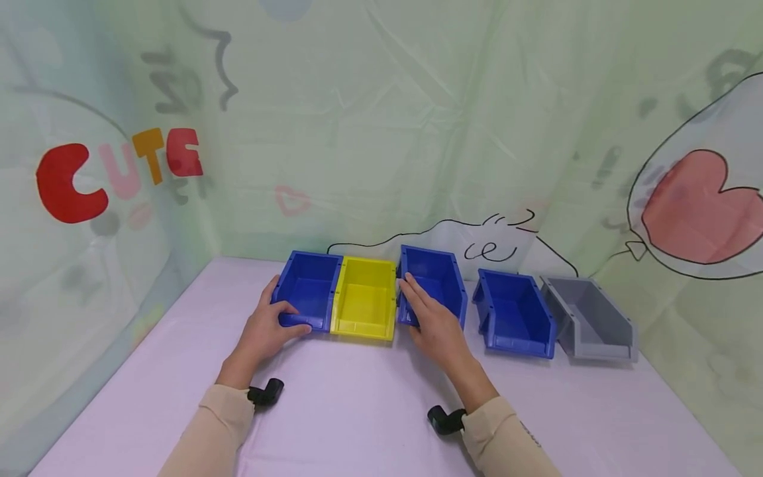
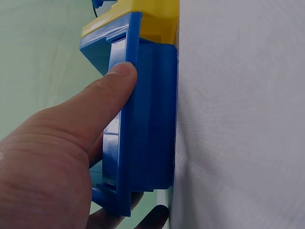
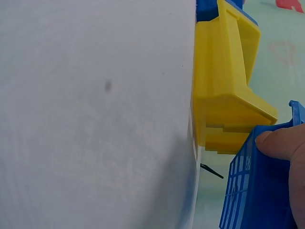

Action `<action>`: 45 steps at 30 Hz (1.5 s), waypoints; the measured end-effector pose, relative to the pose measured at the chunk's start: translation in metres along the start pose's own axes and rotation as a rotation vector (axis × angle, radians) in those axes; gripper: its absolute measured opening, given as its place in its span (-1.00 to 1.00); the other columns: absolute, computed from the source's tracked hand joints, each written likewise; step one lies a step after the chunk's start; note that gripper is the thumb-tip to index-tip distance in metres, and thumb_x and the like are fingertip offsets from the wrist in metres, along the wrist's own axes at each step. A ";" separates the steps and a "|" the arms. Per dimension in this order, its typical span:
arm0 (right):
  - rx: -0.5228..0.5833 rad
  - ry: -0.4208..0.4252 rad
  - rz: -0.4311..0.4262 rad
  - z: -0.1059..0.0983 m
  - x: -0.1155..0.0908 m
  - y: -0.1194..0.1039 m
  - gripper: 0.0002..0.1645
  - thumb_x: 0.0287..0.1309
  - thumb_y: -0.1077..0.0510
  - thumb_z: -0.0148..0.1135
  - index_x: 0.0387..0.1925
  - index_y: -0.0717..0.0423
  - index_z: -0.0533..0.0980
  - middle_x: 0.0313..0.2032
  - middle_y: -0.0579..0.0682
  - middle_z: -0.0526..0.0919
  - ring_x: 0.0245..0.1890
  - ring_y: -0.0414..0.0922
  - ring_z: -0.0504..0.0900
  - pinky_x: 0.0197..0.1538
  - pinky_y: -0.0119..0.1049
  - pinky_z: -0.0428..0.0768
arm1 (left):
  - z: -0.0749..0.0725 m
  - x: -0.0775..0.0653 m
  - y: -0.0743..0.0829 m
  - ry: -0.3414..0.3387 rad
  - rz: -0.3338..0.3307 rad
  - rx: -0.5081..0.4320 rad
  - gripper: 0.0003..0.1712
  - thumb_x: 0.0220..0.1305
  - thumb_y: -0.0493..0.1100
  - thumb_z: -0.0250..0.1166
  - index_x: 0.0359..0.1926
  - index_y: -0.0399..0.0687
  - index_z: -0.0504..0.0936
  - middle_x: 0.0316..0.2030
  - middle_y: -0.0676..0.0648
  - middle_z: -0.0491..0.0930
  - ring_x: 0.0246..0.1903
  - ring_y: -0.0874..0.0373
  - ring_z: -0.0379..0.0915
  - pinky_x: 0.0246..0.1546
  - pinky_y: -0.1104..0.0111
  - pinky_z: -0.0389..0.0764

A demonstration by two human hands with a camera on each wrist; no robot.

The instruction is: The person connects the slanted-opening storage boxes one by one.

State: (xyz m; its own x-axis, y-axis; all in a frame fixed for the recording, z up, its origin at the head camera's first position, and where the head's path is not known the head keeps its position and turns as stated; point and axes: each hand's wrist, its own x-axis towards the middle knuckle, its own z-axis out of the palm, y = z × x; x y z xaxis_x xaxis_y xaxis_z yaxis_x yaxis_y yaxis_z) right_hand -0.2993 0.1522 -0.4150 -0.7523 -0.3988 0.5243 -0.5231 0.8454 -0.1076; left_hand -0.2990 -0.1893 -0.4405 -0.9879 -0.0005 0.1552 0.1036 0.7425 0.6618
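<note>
My left hand [image 1: 262, 334] grips the front left corner of the leftmost blue bin [image 1: 306, 286], which stands on the table. In the left wrist view the thumb [image 2: 121, 71] presses on the front lip of that bin, with other fingers partly hidden beneath and behind it. Flush against its right side sits a yellow bin [image 1: 365, 298]. My right hand [image 1: 440, 334] holds a second blue bin [image 1: 438, 275] by its left wall, just right of the yellow one. From the right wrist, this blue bin [image 3: 267, 191] looks tilted and raised off the table, its gridded underside showing.
Further right on the lilac-white tabletop [image 1: 346, 411] stand a third blue bin [image 1: 518, 318] and a grey bin [image 1: 596, 321], side by side and angled. A printed curtain [image 1: 334, 132] hangs behind the table and along its sides.
</note>
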 end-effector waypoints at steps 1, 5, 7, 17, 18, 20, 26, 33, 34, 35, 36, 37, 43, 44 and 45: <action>-0.006 -0.003 -0.004 0.000 0.000 0.000 0.16 0.00 0.36 0.54 0.59 -0.04 0.18 0.59 -0.06 0.24 -0.01 0.07 0.69 0.04 -0.09 0.73 | 0.000 0.000 0.001 -0.001 -0.001 -0.001 -0.54 0.13 0.10 0.58 -0.11 -0.10 0.70 0.68 -0.13 -0.27 0.58 -0.38 -0.09 0.50 -0.22 0.20; -0.023 -0.033 -0.004 -0.003 0.000 -0.002 0.17 0.03 0.35 0.51 0.61 -0.07 0.15 0.60 -0.08 0.21 -0.10 0.04 0.67 0.01 -0.12 0.73 | 0.000 -0.001 0.001 -0.002 -0.006 0.001 -0.54 0.14 0.09 0.58 -0.10 -0.11 0.71 0.68 -0.13 -0.27 0.58 -0.38 -0.09 0.50 -0.22 0.20; -0.025 -0.049 0.005 -0.004 0.000 -0.003 0.16 0.05 0.35 0.50 0.61 -0.08 0.14 0.60 -0.08 0.20 -0.12 0.03 0.66 0.01 -0.13 0.73 | 0.001 -0.001 0.001 -0.007 -0.006 0.001 -0.54 0.14 0.10 0.58 -0.10 -0.11 0.70 0.68 -0.13 -0.28 0.58 -0.38 -0.09 0.50 -0.22 0.20; -0.015 -0.058 0.011 -0.005 -0.001 -0.005 0.12 0.03 0.36 0.52 0.57 -0.12 0.22 0.58 -0.11 0.25 -0.21 0.04 0.64 -0.03 -0.11 0.74 | 0.003 -0.002 0.000 -0.017 -0.012 0.000 -0.53 0.15 0.10 0.57 -0.09 -0.10 0.70 0.68 -0.12 -0.29 0.57 -0.41 -0.08 0.49 -0.24 0.19; -0.014 -0.060 0.011 -0.005 -0.001 -0.004 0.12 0.03 0.35 0.53 0.57 -0.13 0.22 0.59 -0.11 0.24 -0.20 0.04 0.65 -0.03 -0.10 0.74 | 0.003 -0.003 0.000 -0.016 -0.011 -0.003 -0.54 0.15 0.10 0.57 -0.09 -0.11 0.70 0.68 -0.12 -0.29 0.57 -0.40 -0.08 0.49 -0.24 0.19; -0.012 -0.066 0.011 -0.005 -0.001 -0.004 0.13 0.03 0.28 0.57 0.58 -0.15 0.21 0.59 -0.12 0.22 -0.13 0.06 0.68 0.00 -0.09 0.74 | 0.002 -0.002 0.000 -0.013 -0.006 -0.002 -0.54 0.15 0.10 0.57 -0.09 -0.11 0.70 0.68 -0.12 -0.29 0.56 -0.41 -0.08 0.49 -0.25 0.19; 0.031 -0.054 0.013 -0.005 -0.001 -0.004 0.13 0.01 -0.01 0.64 0.56 -0.12 0.24 0.58 -0.11 0.25 0.12 0.12 0.69 0.12 0.00 0.72 | 0.001 -0.003 0.000 -0.011 0.004 -0.011 -0.55 0.15 0.08 0.57 -0.10 -0.12 0.70 0.68 -0.14 -0.29 0.56 -0.41 -0.07 0.50 -0.24 0.18; 0.067 -0.064 0.032 -0.006 0.000 -0.005 0.04 0.11 -0.09 0.57 0.55 -0.10 0.27 0.58 -0.11 0.26 0.22 0.15 0.65 0.17 0.06 0.69 | 0.003 -0.003 0.000 -0.008 0.006 -0.005 -0.54 0.16 0.09 0.57 -0.10 -0.13 0.70 0.68 -0.15 -0.28 0.56 -0.42 -0.08 0.50 -0.25 0.18; 0.070 -0.068 0.034 -0.006 -0.001 -0.005 0.03 0.12 -0.09 0.56 0.55 -0.10 0.28 0.58 -0.10 0.27 0.24 0.15 0.64 0.18 0.06 0.68 | 0.003 -0.003 0.001 -0.009 0.005 -0.006 -0.54 0.16 0.09 0.56 -0.10 -0.13 0.70 0.68 -0.15 -0.29 0.56 -0.42 -0.08 0.50 -0.25 0.18; 0.074 -0.070 0.036 -0.006 -0.001 -0.005 0.03 0.11 -0.08 0.57 0.55 -0.09 0.28 0.57 -0.10 0.27 0.26 0.15 0.63 0.19 0.06 0.67 | 0.003 -0.003 0.001 -0.012 0.003 -0.005 -0.54 0.16 0.09 0.56 -0.09 -0.12 0.70 0.68 -0.15 -0.29 0.56 -0.42 -0.08 0.49 -0.25 0.17; 0.076 -0.074 0.039 -0.006 -0.001 -0.005 0.03 0.11 -0.08 0.57 0.55 -0.09 0.28 0.57 -0.10 0.27 0.27 0.15 0.62 0.21 0.07 0.67 | 0.003 -0.003 0.002 -0.015 0.003 -0.006 -0.54 0.16 0.09 0.56 -0.09 -0.13 0.70 0.68 -0.15 -0.29 0.56 -0.42 -0.09 0.50 -0.25 0.17; 0.077 -0.076 0.042 -0.005 -0.001 -0.005 0.03 0.11 -0.07 0.57 0.55 -0.10 0.28 0.57 -0.09 0.27 0.28 0.15 0.61 0.21 0.06 0.67 | 0.002 -0.003 0.002 -0.017 0.003 -0.008 -0.54 0.16 0.09 0.56 -0.09 -0.13 0.70 0.68 -0.15 -0.29 0.56 -0.42 -0.09 0.50 -0.25 0.17; 0.082 -0.093 0.061 -0.003 0.000 -0.005 0.04 0.11 -0.08 0.57 0.55 -0.12 0.26 0.59 -0.11 0.24 0.29 0.12 0.61 0.22 0.04 0.66 | -0.001 -0.003 0.004 -0.008 0.007 -0.003 -0.55 0.16 0.07 0.56 -0.10 -0.14 0.69 0.68 -0.15 -0.29 0.57 -0.42 -0.10 0.50 -0.25 0.16; 0.084 -0.094 0.062 -0.002 0.000 -0.005 0.04 0.11 -0.08 0.57 0.55 -0.11 0.27 0.59 -0.10 0.24 0.28 0.12 0.62 0.22 0.04 0.67 | -0.002 -0.003 0.004 -0.007 0.008 -0.001 -0.55 0.16 0.06 0.56 -0.10 -0.14 0.69 0.68 -0.15 -0.29 0.57 -0.42 -0.10 0.50 -0.25 0.16; 0.085 -0.096 0.061 -0.002 0.001 -0.005 0.04 0.11 -0.08 0.57 0.55 -0.11 0.27 0.59 -0.10 0.24 0.28 0.12 0.62 0.22 0.04 0.67 | -0.002 -0.003 0.003 -0.007 0.008 -0.001 -0.56 0.16 0.06 0.56 -0.10 -0.14 0.69 0.68 -0.15 -0.29 0.57 -0.42 -0.10 0.51 -0.24 0.16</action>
State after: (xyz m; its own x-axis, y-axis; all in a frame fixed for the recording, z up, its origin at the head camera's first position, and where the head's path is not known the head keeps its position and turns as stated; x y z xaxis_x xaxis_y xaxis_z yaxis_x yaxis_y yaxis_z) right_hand -0.2964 0.1483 -0.4126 -0.8167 -0.3829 0.4317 -0.5039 0.8378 -0.2103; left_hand -0.2956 -0.1882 -0.4373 -0.9878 0.0103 0.1554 0.1118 0.7415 0.6616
